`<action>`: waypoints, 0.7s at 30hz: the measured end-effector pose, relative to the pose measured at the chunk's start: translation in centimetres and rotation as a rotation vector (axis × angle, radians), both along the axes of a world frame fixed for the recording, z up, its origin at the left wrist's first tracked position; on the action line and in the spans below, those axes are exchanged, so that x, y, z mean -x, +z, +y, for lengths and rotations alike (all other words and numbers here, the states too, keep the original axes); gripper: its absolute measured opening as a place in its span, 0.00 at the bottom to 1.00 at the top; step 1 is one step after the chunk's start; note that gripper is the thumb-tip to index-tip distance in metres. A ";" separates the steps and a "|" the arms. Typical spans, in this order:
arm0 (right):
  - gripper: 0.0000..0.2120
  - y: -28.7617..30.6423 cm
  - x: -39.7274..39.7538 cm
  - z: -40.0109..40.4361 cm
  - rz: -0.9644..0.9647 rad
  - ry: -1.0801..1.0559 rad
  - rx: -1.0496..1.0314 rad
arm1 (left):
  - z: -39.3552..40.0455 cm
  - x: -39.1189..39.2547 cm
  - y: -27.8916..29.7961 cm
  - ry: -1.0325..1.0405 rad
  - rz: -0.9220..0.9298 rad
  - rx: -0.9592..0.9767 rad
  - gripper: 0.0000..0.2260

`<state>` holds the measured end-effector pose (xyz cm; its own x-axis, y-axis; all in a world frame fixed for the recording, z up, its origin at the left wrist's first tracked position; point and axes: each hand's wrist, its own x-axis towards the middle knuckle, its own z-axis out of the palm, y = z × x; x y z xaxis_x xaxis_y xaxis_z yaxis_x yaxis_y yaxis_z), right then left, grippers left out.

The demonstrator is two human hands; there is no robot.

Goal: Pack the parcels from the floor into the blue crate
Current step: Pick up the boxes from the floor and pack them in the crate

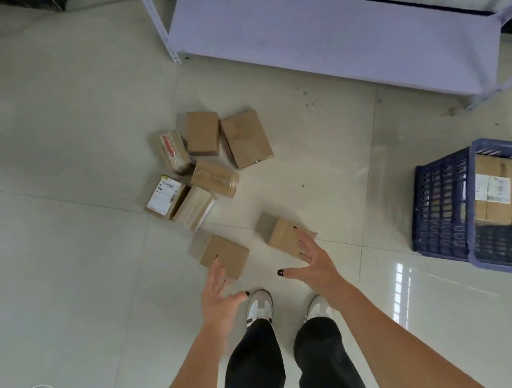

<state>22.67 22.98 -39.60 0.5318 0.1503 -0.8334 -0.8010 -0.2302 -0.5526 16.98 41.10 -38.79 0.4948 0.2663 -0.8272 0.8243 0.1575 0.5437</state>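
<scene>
Open hands [219, 296] [313, 263] over parcels [224, 255] — crate [439, 207] right

Both spread hands [219, 296] [313, 263] reach over two floor parcels [224, 255] [285, 234].

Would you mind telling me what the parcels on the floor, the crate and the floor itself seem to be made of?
Parcels: brown cardboard, matte, some wrapped in glossy clear tape, judging by the sheen. Crate: likely moulded plastic, dark blue, with slotted lattice walls. Floor: probably glazed tile, pale, with grout lines and mirror-like reflections of light.
</scene>
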 end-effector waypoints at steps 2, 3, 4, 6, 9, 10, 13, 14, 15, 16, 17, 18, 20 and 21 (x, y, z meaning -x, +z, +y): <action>0.44 -4.6 -0.7 2.0 0.014 0.030 0.001 | 1.7 -0.1 -4.6 0.052 0.034 -0.007 0.38; 0.44 -7.1 -1.1 3.1 0.017 0.046 0.002 | 2.3 0.0 -6.9 0.083 0.052 -0.014 0.38; 0.43 -9.5 -1.5 4.0 0.015 0.070 0.009 | 2.8 0.0 -9.1 0.110 0.063 -0.023 0.38; 0.43 -14.5 -2.3 5.7 0.005 0.127 0.014 | 3.5 0.3 -13.8 0.153 0.078 -0.029 0.37; 0.43 -22.1 -3.0 7.7 0.018 0.182 0.030 | 4.7 1.0 -21.2 0.235 0.111 -0.018 0.38; 0.43 -24.6 -3.0 8.4 0.027 0.205 0.038 | 5.1 1.4 -23.6 0.272 0.133 -0.018 0.39; 0.43 -31.3 -2.8 10.4 0.040 0.315 0.065 | 6.2 2.6 -29.9 0.374 0.194 0.028 0.40; 0.42 -33.0 -2.7 11.0 0.034 0.363 0.081 | 6.4 2.8 -31.6 0.398 0.206 0.058 0.41; 0.42 -34.5 -2.6 11.6 0.028 0.417 0.100 | 6.4 3.0 -33.2 0.425 0.214 0.093 0.42; 0.42 -35.7 -2.4 12.2 0.020 0.479 0.120 | 6.4 3.0 -34.5 0.445 0.213 0.128 0.42; 0.41 -36.6 -2.3 12.8 0.010 0.549 0.137 | 6.1 2.9 -35.5 0.453 0.199 0.161 0.41; 0.41 -37.1 -2.1 13.3 0.000 0.617 0.149 | 5.7 2.8 -36.2 0.444 0.179 0.184 0.38; 0.41 -37.1 -1.8 14.0 -0.008 0.686 0.169 | 4.9 2.2 -36.5 0.420 0.142 0.189 0.31; 0.41 -36.6 -1.7 14.1 -0.006 0.679 0.181 | 4.6 1.9 -36.2 0.421 0.134 0.181 0.29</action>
